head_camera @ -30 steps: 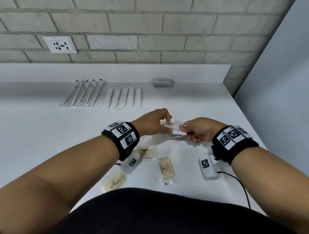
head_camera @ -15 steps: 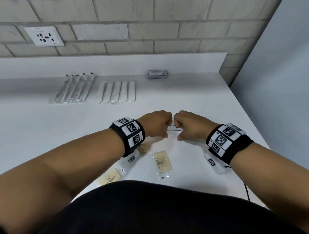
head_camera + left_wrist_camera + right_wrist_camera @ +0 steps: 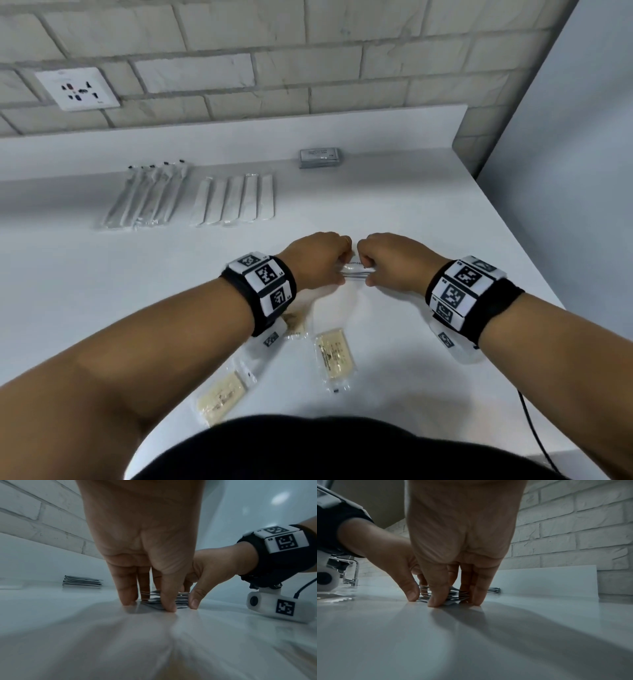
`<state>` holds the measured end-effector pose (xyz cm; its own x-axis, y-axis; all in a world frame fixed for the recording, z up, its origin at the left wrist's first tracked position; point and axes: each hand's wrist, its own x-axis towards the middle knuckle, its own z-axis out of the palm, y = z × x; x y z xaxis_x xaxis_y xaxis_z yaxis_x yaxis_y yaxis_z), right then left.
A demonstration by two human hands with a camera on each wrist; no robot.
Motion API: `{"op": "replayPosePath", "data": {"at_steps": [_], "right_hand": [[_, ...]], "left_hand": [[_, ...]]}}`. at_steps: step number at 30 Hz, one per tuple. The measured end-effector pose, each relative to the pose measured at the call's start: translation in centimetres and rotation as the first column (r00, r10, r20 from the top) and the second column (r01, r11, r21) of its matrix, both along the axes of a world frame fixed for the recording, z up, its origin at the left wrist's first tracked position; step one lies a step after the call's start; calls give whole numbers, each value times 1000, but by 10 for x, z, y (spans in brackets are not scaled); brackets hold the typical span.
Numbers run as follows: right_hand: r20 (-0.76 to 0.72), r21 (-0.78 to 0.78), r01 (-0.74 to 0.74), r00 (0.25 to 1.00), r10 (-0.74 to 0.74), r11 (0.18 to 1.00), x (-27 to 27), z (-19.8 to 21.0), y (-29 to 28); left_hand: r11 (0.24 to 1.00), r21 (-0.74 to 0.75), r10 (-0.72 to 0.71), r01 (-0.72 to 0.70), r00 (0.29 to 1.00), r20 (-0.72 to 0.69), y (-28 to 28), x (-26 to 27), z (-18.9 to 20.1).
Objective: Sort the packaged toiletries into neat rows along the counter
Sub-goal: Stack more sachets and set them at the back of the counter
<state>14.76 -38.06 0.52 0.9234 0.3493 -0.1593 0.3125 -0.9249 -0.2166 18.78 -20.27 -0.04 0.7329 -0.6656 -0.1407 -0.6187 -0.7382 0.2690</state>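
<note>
While 1 s ago lifted, sachet stack [image 3: 354,270] now rests on counter [image 3: 428,219].

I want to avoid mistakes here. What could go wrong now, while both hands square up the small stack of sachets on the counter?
1. The sachets lie uneven between the left hand and right hand; lifted, some may slide out.
2. Soap packets lie loose under the forearms; a wrist camera might drag them.
3. The cable hangs at the counter edge and could snag.
</note>
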Motion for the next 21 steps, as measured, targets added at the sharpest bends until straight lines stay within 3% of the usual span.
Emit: {"op": "replayPosePath", "data": {"at_steps": [9,16,21], "right_hand": [[-18,-42,93,995,-94,995,73,7,-35],[-22,-84,82,996,-84,993,154,13,-60],[29,-88,124,992,-121,988,203,13,-81]], "left_hand": [[997,-21,73,-71,994,86,-38,66,-1],[987,-39,161,-157,975,151,-80,134,-6],[989,17,139,-146,966,216,-102,176,-2]]}}
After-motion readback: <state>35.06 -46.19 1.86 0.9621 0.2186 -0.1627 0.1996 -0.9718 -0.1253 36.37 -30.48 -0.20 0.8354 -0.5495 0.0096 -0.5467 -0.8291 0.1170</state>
